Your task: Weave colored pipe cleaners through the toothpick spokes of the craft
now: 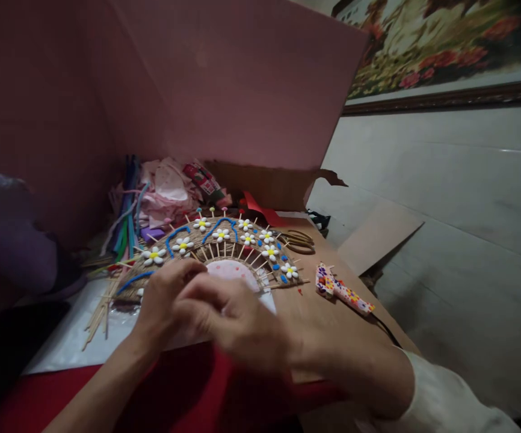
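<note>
My left hand and my right hand meet in front of a woven half-round fan shape. Their fingers are curled and pinched close together, and whatever they hold is hidden behind them. The right hand is slightly smeared by motion. White daisies with yellow centres, blue fuzzy strips and blue dots decorate the twine weave. Thin wooden sticks run through it and poke out at the rim. At its inner curve lies a pale pink spotted half-circle, partly covered by my hands.
A flower-patterned glue gun with a cord lies to the right on the brown board. Gold-handled scissors rest behind it. Pipe cleaners and crumpled pink paper pile up at the back left, before a pink panel.
</note>
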`<state>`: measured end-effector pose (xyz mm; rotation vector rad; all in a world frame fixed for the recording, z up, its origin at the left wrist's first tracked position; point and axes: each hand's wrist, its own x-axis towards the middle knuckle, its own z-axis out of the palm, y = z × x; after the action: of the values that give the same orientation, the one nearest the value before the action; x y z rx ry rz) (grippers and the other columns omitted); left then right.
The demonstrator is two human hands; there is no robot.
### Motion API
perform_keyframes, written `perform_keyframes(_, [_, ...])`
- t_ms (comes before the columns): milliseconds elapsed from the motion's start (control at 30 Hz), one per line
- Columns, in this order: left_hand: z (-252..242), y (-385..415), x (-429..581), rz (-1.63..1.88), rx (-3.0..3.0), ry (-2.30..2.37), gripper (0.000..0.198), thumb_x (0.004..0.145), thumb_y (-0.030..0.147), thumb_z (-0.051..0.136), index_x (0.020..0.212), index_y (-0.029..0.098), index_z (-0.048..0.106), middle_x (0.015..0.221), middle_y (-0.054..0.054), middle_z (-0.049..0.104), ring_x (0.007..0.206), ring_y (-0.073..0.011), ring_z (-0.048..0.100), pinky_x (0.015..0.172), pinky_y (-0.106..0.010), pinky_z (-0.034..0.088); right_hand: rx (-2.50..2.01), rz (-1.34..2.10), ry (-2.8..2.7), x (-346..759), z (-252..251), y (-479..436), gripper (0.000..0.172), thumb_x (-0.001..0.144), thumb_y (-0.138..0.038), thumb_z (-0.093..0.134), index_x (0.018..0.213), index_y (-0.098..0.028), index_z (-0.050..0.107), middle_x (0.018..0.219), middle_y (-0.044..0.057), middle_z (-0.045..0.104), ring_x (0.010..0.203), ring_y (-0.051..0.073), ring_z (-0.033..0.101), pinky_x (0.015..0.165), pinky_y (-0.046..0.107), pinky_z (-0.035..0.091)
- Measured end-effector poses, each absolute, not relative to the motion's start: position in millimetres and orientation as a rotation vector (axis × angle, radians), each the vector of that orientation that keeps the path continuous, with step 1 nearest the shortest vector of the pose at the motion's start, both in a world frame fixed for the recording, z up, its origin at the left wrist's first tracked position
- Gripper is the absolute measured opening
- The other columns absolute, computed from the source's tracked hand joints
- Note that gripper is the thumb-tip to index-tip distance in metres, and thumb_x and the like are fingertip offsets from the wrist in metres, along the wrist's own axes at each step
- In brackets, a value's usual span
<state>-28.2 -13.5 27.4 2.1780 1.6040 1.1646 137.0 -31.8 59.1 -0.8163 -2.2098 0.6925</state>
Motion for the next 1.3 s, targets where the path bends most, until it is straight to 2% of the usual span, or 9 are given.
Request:
perform_keyframes(100, [35, -13, -34, 1.252, 2.041, 1.797, 0.018, 0.079, 0.028, 0.049, 0.072, 0.018, 0.061, 0.064, -0.001, 0.059, 0.059, -0.0155, 0.052, 0.056, -0.025, 0.034, -1.024, 0.416, -2.419, 141, 45, -25, 0.016, 0.086, -0.028, 0.054, 0.08, -0.015, 0.061, 0.077, 0.003, 0.062, 0.075, 0.017, 0.057, 0.068, 0.03, 0.041])
perform_keyframes(200, [34, -15, -32, 1.255, 2.018, 1.835, 0.025, 0.083, 0.033, 0.045, 0.068, 0.018, 0.058, 0.059, 0.0, 0.056, 0.056, -0.0147, 0.049, 0.054, -0.025, 0.03, -1.153, 0.165, -2.607, 145, 24, -25, 0.019, 0.081, -0.035, 0.06, 0.082, -0.016, 0.059, 0.081, 0.005, 0.062, 0.072, 0.018, 0.055, 0.061, 0.028, 0.035])
perform_keyframes(367, [24, -18, -22, 1.157, 2.06, 1.812, 0.036, 0.085, 0.039, 0.044, 0.058, 0.018, 0.055, 0.054, -0.001, 0.054, 0.053, -0.0151, 0.049, 0.053, -0.026, 0.03, -1.112, 0.009, -2.687, 140, 4, -31, 0.012, 0.085, -0.018, 0.046, 0.082, -0.015, 0.057, 0.082, 0.006, 0.06, 0.066, 0.016, 0.051, 0.055, 0.027, 0.028])
perform_keyframes(500, [20, -18, -18, 1.27, 2.133, 1.612, 0.013, 0.082, 0.018, 0.047, 0.083, 0.017, 0.06, 0.075, -0.003, 0.061, 0.07, -0.0163, 0.054, 0.063, -0.026, 0.037, -1.077, 0.033, -2.652, 142, 10, -31, 0.01, 0.084, -0.015, 0.046, 0.08, -0.015, 0.055, 0.081, 0.005, 0.059, 0.067, 0.016, 0.05, 0.056, 0.027, 0.029])
perform_keyframes(667, [25, -19, -18, 1.394, 2.072, 1.36, 0.02, 0.085, 0.016, 0.043, 0.093, 0.019, 0.061, 0.09, -0.005, 0.062, 0.082, -0.0164, 0.055, 0.072, -0.028, 0.042, -1.115, 0.152, -2.479, 149, 26, -21, 0.008, 0.086, -0.018, 0.046, 0.081, -0.017, 0.053, 0.075, 0.002, 0.059, 0.066, 0.014, 0.051, 0.058, 0.026, 0.03])
perform_keyframes(767, [24, -20, -17, 1.25, 2.151, 1.236, 0.02, 0.086, 0.018, 0.044, 0.088, 0.02, 0.064, 0.087, -0.005, 0.064, 0.084, -0.0172, 0.054, 0.074, -0.029, 0.042, -1.084, 0.198, -2.401, 150, 32, -13, 0.007, 0.086, -0.016, 0.045, 0.084, -0.018, 0.052, 0.079, 0.002, 0.06, 0.07, 0.015, 0.053, 0.061, 0.025, 0.033])
perform_keyframes(933, [17, -20, -14, 1.208, 2.332, 1.367, 0.019, 0.082, 0.014, 0.049, 0.071, 0.018, 0.064, 0.071, -0.004, 0.061, 0.07, -0.0171, 0.052, 0.064, -0.028, 0.04, -1.037, 0.228, -2.339, 153, 19, -9, 0.007, 0.087, -0.014, 0.046, 0.085, -0.018, 0.052, 0.083, 0.003, 0.06, 0.073, 0.016, 0.055, 0.064, 0.026, 0.035])
perform_keyframes(1133, [20, -24, -13, 1.396, 2.075, 1.297, 0.02, 0.079, 0.009, 0.049, 0.092, 0.018, 0.062, 0.082, -0.005, 0.063, 0.072, -0.0148, 0.056, 0.065, -0.026, 0.042, -0.949, 0.268, -2.286, 160, 5, -15, 0.013, 0.09, -0.018, 0.043, 0.085, -0.018, 0.055, 0.08, 0.003, 0.061, 0.073, 0.015, 0.055, 0.065, 0.026, 0.035])
perform_keyframes(1300, [23, -24, -13, 1.416, 1.908, 1.308, 0.018, 0.076, 0.01, 0.053, 0.088, 0.018, 0.063, 0.076, -0.003, 0.063, 0.068, -0.0137, 0.056, 0.063, -0.025, 0.042, -0.939, 0.297, -2.258, 161, 4, -19, 0.017, 0.091, -0.021, 0.041, 0.083, -0.019, 0.056, 0.071, 0.001, 0.06, 0.065, 0.014, 0.054, 0.061, 0.025, 0.033])
